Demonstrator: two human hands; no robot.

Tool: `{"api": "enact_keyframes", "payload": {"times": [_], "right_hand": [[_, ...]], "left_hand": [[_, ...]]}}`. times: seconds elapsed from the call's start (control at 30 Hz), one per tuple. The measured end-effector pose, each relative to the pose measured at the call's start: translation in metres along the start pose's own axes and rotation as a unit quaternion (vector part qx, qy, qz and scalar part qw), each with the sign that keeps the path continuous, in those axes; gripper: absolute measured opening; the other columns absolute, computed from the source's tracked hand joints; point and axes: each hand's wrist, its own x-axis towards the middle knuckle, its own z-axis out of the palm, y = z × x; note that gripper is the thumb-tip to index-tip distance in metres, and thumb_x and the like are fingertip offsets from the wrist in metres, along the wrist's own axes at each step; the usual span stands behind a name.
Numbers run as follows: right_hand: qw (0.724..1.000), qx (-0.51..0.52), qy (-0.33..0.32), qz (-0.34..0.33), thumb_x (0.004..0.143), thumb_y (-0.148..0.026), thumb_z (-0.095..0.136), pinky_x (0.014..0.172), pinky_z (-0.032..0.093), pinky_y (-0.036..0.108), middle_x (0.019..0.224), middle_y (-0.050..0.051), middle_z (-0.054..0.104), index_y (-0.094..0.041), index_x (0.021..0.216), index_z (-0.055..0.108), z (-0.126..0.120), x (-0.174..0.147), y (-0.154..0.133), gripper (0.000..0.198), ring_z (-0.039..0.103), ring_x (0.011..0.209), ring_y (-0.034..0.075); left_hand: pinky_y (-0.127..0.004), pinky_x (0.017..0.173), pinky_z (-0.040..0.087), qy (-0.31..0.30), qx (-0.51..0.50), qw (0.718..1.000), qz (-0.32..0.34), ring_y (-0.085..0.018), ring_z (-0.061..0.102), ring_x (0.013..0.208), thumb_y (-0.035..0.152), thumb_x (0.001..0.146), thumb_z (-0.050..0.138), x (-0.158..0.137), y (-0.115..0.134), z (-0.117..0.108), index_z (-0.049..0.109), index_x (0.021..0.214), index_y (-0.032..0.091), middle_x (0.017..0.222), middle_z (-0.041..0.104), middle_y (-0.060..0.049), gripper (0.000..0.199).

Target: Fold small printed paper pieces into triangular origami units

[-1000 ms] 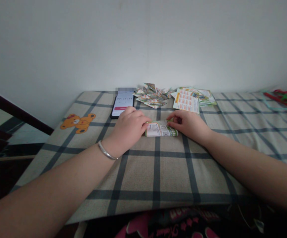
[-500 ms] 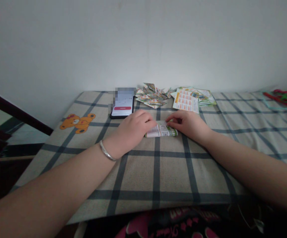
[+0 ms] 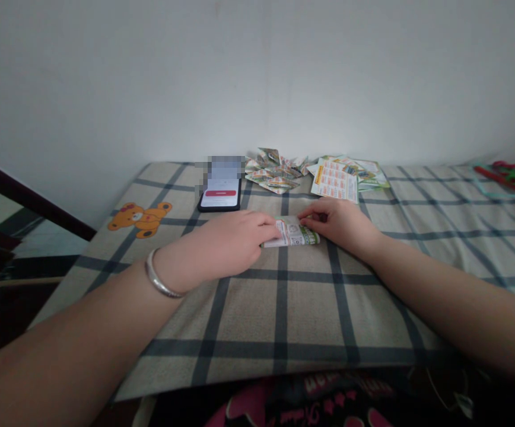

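Surface (image 3: 248,317): draped in beige cloth (image 3: 311,323) with dark checks; orange bear figure (image 3: 139,219) at left. Room: pale wall (image 3: 257,77) behind, dark rail (image 3: 30,197) left. Container (image 3: 502,195): clear-edged, far right; red and green items (image 3: 513,177) inside, indistinct. Folded printed paper (image 3: 296,232): on the surface, between the hands. Left hand (image 3: 226,244): fingers over its left end. Right hand (image 3: 340,224): fingertips bent against its right end. Grip, either hand: cannot tell. Behind: phone (image 3: 220,201), folded pieces (image 3: 273,175), flat sheets (image 3: 335,180).

One head view looks forward and down (over a dark lap (image 3: 302,406), apparently) across the near table (image 3: 251,320).
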Motion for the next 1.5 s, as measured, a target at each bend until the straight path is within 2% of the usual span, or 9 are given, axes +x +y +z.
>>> {"api": "enact_keyframes", "payload": {"times": [0.13, 0.37, 0.63, 0.8, 1.07, 1.17, 1.23, 1.37, 1.5], "right_hand": [[1.0, 0.002, 0.003, 0.002, 0.085, -0.029, 0.061, 0.058, 0.038, 0.026, 0.075, 0.001, 0.068, -0.024, 0.092, 0.075, 0.0, 0.0, 0.0, 0.017, 0.058, 0.068, 0.015], [1.0, 0.022, 0.002, 0.013, 0.084, -0.029, 0.061, 0.057, 0.038, 0.026, 0.077, 0.001, 0.069, -0.024, 0.096, 0.075, 0.0, -0.002, 0.002, 0.019, 0.059, 0.068, 0.014], [1.0, -0.01, 0.001, -0.005, 0.085, -0.028, 0.06, 0.061, 0.04, 0.026, 0.082, 0.002, 0.069, -0.024, 0.096, 0.075, -0.003, -0.002, -0.001, 0.019, 0.059, 0.073, 0.015], [1.0, -0.003, 0.0, -0.004, 0.084, -0.027, 0.061, 0.058, 0.038, 0.026, 0.077, 0.001, 0.067, -0.024, 0.096, 0.074, -0.004, -0.002, -0.001, 0.018, 0.058, 0.068, 0.014], [0.999, 0.015, 0.032, -0.017, 0.084, -0.028, 0.062, 0.063, 0.042, 0.027, 0.08, 0.003, 0.063, -0.022, 0.095, 0.073, -0.001, -0.002, 0.002, 0.016, 0.057, 0.071, 0.015], [0.993, 0.051, 0.09, -0.062, 0.084, -0.025, 0.063, 0.072, 0.046, 0.029, 0.089, 0.006, 0.063, -0.021, 0.092, 0.073, -0.004, -0.004, 0.001, 0.013, 0.059, 0.082, 0.017], [0.983, 0.075, 0.103, -0.129, 0.085, -0.024, 0.062, 0.08, 0.047, 0.032, 0.091, 0.006, 0.065, -0.021, 0.089, 0.072, -0.006, -0.005, -0.002, 0.011, 0.06, 0.089, 0.019], [0.962, 0.067, -0.005, -0.266, 0.086, -0.03, 0.064, 0.089, 0.045, 0.036, 0.099, 0.004, 0.069, -0.025, 0.09, 0.072, -0.008, -0.007, -0.009, 0.011, 0.061, 0.095, 0.018], [0.957, 0.049, -0.044, -0.281, 0.089, -0.03, 0.061, 0.091, 0.045, 0.036, 0.103, 0.004, 0.07, -0.026, 0.096, 0.073, -0.003, -0.007, -0.01, 0.014, 0.059, 0.1, 0.019]], "left_hand": [[-0.033, 0.092, 0.046, -0.02, 0.013, 1.0, -0.015, -0.02, 0.059, 0.106, 0.01, 0.085, 0.045, -0.002, 0.006, -0.006, 0.06, 0.121, 0.022, 0.124, 0.059, -0.006, 0.041], [-0.037, 0.103, 0.041, -0.042, 0.013, 0.999, 0.001, -0.023, 0.052, 0.12, 0.016, 0.085, 0.045, -0.006, 0.009, -0.007, 0.049, 0.135, 0.021, 0.136, 0.051, -0.011, 0.05], [-0.04, 0.107, 0.04, -0.07, -0.035, 0.997, -0.015, -0.024, 0.049, 0.127, 0.019, 0.083, 0.049, -0.004, 0.012, -0.015, 0.053, 0.133, 0.03, 0.14, 0.048, -0.009, 0.051], [-0.04, 0.105, 0.042, -0.077, -0.047, 0.996, -0.018, -0.024, 0.053, 0.123, 0.018, 0.083, 0.05, -0.004, 0.012, -0.019, 0.056, 0.13, 0.029, 0.138, 0.05, -0.009, 0.048], [-0.041, 0.102, 0.044, -0.054, -0.038, 0.998, -0.011, -0.024, 0.055, 0.119, 0.021, 0.087, 0.051, -0.005, 0.013, -0.018, 0.06, 0.126, 0.031, 0.132, 0.055, -0.008, 0.041], [-0.041, 0.101, 0.044, -0.057, -0.045, 0.997, -0.012, -0.024, 0.055, 0.117, 0.021, 0.086, 0.052, -0.003, 0.014, -0.019, 0.06, 0.125, 0.031, 0.131, 0.055, -0.008, 0.041], [-0.041, 0.101, 0.044, -0.057, -0.048, 0.997, -0.016, -0.024, 0.056, 0.116, 0.021, 0.086, 0.052, -0.003, 0.014, -0.019, 0.061, 0.125, 0.03, 0.131, 0.055, -0.008, 0.041], [-0.041, 0.099, 0.045, -0.058, -0.047, 0.997, -0.021, -0.023, 0.057, 0.112, 0.022, 0.086, 0.053, -0.004, 0.014, -0.018, 0.063, 0.12, 0.029, 0.126, 0.056, -0.008, 0.036], [-0.039, 0.096, 0.047, -0.055, -0.042, 0.997, -0.019, -0.022, 0.059, 0.106, 0.023, 0.087, 0.052, -0.005, 0.012, -0.016, 0.064, 0.117, 0.029, 0.12, 0.057, -0.007, 0.033]]}}
